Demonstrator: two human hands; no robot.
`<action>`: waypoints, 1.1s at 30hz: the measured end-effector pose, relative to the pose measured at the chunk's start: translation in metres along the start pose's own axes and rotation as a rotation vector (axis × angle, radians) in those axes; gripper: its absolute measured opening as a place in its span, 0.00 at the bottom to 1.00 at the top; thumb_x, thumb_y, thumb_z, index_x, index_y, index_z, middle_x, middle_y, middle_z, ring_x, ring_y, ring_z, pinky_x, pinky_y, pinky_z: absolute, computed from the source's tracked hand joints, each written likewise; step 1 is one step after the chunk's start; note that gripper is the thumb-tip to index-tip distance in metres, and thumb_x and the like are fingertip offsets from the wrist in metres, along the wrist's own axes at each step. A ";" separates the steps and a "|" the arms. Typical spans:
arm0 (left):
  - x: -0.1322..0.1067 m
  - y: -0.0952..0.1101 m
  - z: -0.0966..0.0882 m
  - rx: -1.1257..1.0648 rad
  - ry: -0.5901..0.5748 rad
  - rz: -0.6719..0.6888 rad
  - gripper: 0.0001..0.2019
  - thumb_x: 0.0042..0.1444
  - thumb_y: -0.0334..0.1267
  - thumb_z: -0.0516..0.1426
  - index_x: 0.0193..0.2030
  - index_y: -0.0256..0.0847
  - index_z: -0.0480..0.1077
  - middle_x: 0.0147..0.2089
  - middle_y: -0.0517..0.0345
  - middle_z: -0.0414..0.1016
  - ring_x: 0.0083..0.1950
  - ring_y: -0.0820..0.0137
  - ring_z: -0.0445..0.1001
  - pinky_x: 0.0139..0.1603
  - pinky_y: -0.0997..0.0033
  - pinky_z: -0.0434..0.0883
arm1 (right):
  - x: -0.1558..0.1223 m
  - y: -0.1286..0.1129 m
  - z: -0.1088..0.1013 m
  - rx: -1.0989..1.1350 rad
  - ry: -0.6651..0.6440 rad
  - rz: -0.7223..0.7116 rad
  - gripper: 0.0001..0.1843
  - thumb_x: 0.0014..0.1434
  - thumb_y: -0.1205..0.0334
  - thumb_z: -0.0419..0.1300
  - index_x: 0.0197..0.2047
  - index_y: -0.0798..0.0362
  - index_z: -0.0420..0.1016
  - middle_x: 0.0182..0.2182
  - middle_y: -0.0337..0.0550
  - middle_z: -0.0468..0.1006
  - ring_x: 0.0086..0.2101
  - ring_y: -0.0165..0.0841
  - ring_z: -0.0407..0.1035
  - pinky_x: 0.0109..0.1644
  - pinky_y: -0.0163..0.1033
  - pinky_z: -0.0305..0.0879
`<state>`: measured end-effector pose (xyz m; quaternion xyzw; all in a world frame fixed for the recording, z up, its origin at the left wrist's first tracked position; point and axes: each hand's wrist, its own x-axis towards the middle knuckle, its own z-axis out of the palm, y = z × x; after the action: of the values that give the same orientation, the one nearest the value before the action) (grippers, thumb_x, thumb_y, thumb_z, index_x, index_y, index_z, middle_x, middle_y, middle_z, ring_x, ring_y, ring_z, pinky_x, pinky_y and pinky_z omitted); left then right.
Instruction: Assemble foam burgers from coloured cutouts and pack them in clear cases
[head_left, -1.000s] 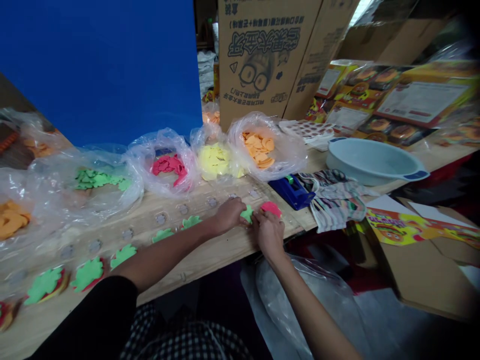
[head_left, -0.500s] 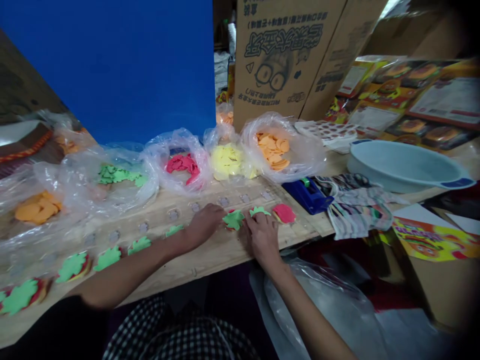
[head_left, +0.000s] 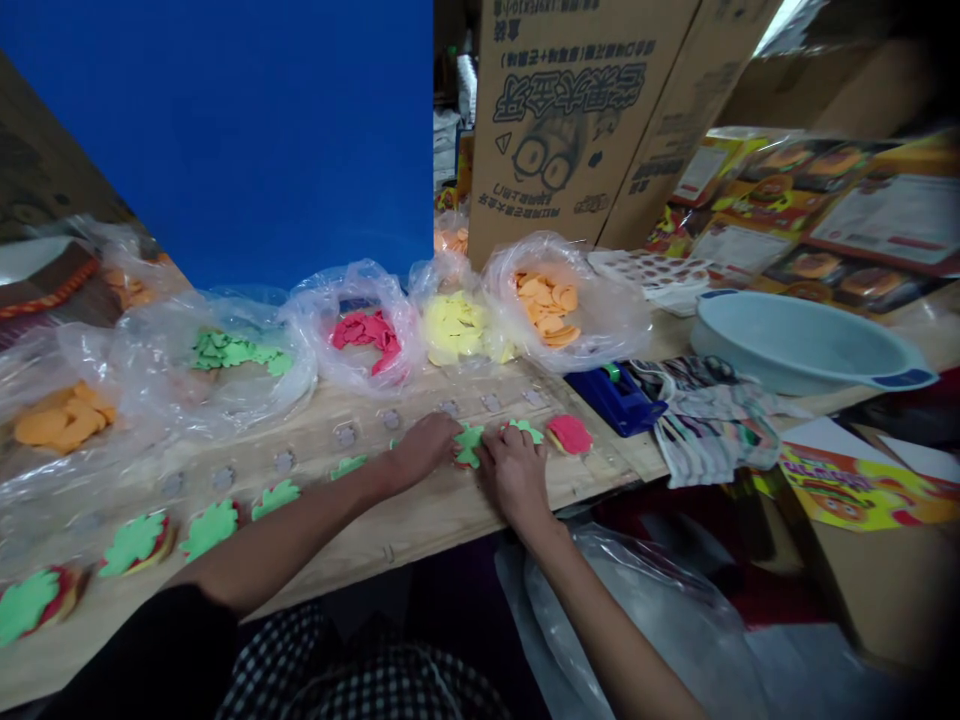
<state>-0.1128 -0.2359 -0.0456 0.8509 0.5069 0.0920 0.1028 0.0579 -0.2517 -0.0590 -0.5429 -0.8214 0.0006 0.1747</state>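
Board edge (head_left: 435, 520) close below left hand (head_left: 424, 450) pinching green leaf (head_left: 469, 443); right hand (head_left: 514, 472) touching, grip unclear.

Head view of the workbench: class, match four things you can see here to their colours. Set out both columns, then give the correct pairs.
Things:
1. basin
2. foam leaf between the left hand and the right hand
3. foam disc to the right of both hands
4. bagged pieces in front of the cardboard box

Colours:
A. orange
B. pale blue
C. pink-red
D. green

Pairs: 1-B; 2-D; 3-C; 4-A
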 end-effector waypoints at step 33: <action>0.010 -0.001 -0.001 -0.199 -0.022 -0.043 0.10 0.56 0.36 0.46 0.35 0.35 0.65 0.37 0.54 0.65 0.40 0.69 0.62 0.41 0.70 0.61 | 0.015 -0.005 -0.009 0.048 -0.253 -0.017 0.20 0.51 0.53 0.58 0.46 0.51 0.69 0.39 0.49 0.69 0.42 0.41 0.59 0.36 0.39 0.47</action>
<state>-0.1091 -0.2260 -0.0447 0.8264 0.5122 0.1304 0.1942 0.0505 -0.2419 -0.0448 -0.5271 -0.8413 0.0874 0.0825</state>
